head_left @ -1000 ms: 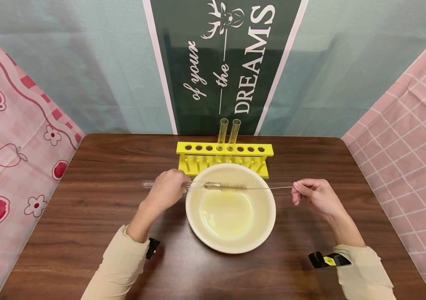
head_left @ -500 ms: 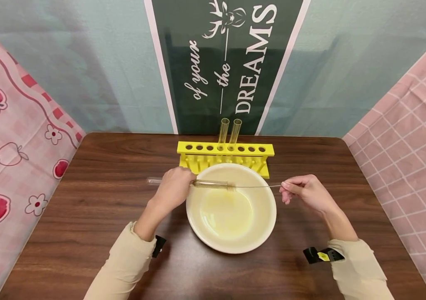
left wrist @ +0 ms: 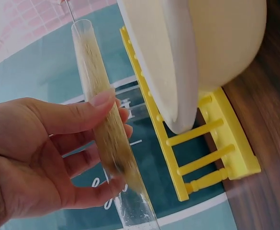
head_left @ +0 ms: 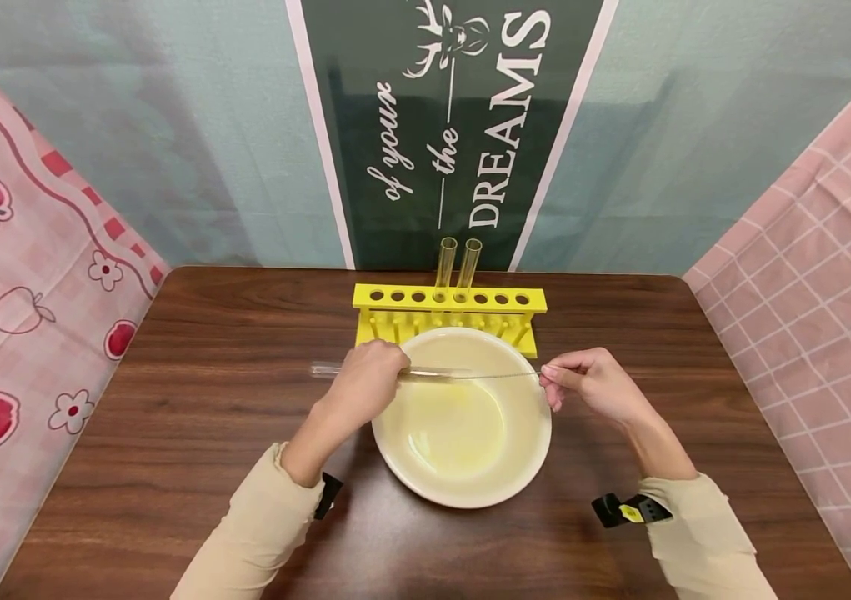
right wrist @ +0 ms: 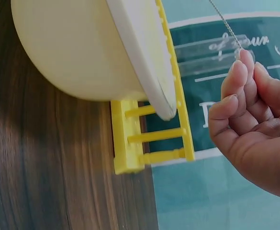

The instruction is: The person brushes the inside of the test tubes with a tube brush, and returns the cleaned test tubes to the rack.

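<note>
My left hand [head_left: 368, 379] grips a clear test tube [left wrist: 140, 211] that lies sideways over the basin's far half, its mouth toward the right. Inside the tube sits the bristle head of a test tube brush [left wrist: 101, 81], filling the stretch behind my fingers in the left wrist view. Thumb and fingertips of my right hand [head_left: 593, 383] pinch the end of the brush's thin twisted-wire handle [right wrist: 224, 21], near the basin's right rim. Below both hands stands the cream basin [head_left: 463, 492] with yellowish liquid in its bottom.
Close behind the basin is a yellow test tube rack [head_left: 530, 300], with two clear tubes [head_left: 468, 271] upright in its middle holes. All stands on a dark wood table [head_left: 245, 333]. A teal printed cloth [head_left: 245, 125] hangs at the back, pink cloths at both sides.
My right hand has moved left, pushing the brush from the tube's mouth until its bristles are inside the tube. My left hand has shifted slightly right with the tube.
</note>
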The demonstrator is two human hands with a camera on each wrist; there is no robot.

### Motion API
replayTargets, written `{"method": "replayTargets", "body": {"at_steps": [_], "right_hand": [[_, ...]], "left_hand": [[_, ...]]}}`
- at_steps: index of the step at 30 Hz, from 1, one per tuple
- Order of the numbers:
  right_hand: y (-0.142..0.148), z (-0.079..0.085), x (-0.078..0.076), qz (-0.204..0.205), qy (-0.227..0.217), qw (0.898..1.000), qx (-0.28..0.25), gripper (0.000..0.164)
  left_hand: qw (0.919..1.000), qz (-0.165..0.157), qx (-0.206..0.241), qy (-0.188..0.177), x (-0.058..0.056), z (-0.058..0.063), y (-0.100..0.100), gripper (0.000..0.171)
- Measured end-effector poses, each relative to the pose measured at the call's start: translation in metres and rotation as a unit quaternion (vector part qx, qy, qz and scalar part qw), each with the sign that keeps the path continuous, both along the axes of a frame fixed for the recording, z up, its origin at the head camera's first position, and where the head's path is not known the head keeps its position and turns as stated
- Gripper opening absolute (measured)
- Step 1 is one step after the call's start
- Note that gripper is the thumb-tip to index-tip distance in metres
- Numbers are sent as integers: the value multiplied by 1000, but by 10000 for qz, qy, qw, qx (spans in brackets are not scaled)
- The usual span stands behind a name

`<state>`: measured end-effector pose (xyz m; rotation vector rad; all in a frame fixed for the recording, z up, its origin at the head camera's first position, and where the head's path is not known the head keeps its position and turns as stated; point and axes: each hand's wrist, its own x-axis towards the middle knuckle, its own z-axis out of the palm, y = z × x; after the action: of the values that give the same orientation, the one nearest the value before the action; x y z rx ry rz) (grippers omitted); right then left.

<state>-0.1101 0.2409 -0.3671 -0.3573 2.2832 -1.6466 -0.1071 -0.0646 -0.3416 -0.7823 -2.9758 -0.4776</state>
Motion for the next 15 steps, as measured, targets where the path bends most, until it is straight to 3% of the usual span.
{"method": "replayTargets", "body": {"at_steps": [9,15], "right_hand": [[-18,-6,2,18,-266,9996,63,20],[-31,-10,3,203,-372,9990,135,23]], "left_hand": [[9996,-247,27,127,0,-1,13,27],[9989,-430,144,120,2,-2,20,42]]}}
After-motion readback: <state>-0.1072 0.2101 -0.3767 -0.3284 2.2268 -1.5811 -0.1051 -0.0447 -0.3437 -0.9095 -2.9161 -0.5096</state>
